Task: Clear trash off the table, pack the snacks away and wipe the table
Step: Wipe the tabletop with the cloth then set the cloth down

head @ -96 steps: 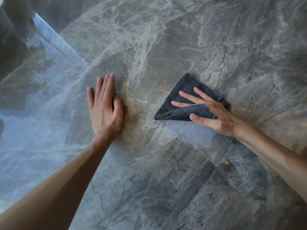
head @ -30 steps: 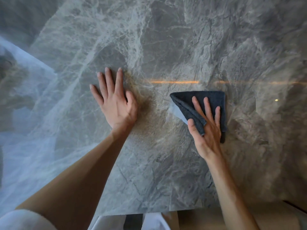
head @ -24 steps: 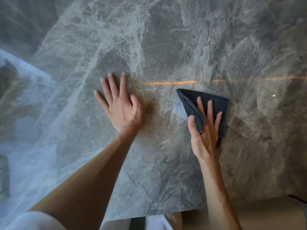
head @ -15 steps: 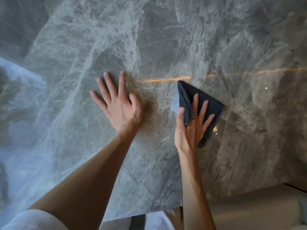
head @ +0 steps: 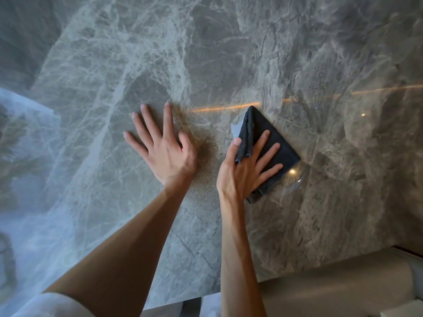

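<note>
A folded dark grey cloth (head: 281,152) lies on the grey marble table (head: 229,53), a little right of centre. My right hand (head: 242,172) presses on it with straight, spread fingers, and a raised fold of the cloth is pinched between thumb and index finger. My left hand (head: 164,154) lies flat on the bare marble just left of the cloth, fingers spread, holding nothing. No trash or snacks are in view.
The table's near edge (head: 183,300) runs along the bottom, rising to the right. A beige surface (head: 343,284) lies below it at the lower right. Window light reflects pale blue on the table's left part (head: 27,202).
My right hand has slid the cloth leftward, closer to my left hand, and the cloth has turned with a corner pointing away. My left hand stays flat in the same place.
</note>
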